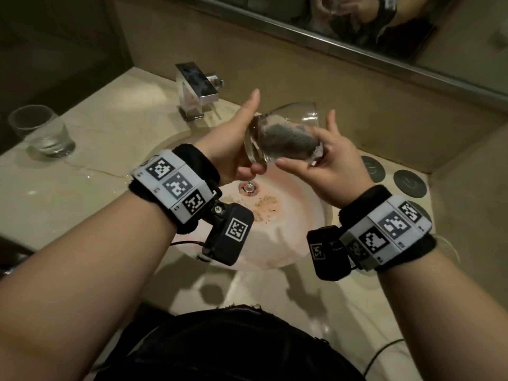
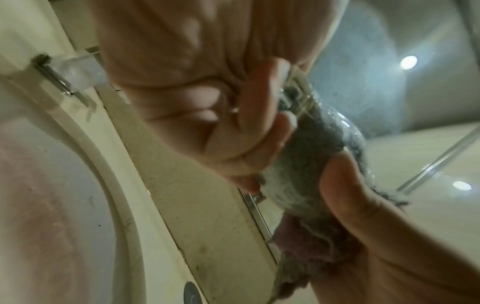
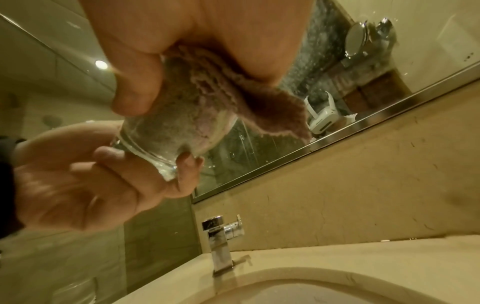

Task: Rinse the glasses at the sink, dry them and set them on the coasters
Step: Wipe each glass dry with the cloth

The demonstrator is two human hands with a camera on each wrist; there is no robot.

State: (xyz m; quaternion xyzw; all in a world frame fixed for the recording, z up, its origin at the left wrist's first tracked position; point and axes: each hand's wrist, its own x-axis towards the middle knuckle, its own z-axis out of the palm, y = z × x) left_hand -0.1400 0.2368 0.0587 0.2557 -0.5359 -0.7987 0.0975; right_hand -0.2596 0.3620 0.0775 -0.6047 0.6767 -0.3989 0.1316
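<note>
Over the sink basin (image 1: 277,237) I hold a clear glass (image 1: 257,149) on its side. My left hand (image 1: 233,152) grips its thick base, fingers curled under and thumb pointing up. A grey-pink cloth (image 1: 286,140) is stuffed into the glass, and my right hand (image 1: 324,163) pinches it at the mouth. In the left wrist view the left hand (image 2: 207,133) curls round the glass (image 2: 335,121) beside the cloth (image 2: 298,174). The right wrist view has the right hand (image 3: 155,61) pressing the cloth (image 3: 233,98) into the glass (image 3: 155,133). A second glass (image 1: 41,130) stands upright on the counter at far left.
A chrome faucet (image 1: 196,89) stands behind the basin, with no water running. Dark round coasters (image 1: 372,168) (image 1: 409,183) lie on the counter to the right, a third partly behind my right wrist. A mirror (image 1: 357,20) runs along the back wall.
</note>
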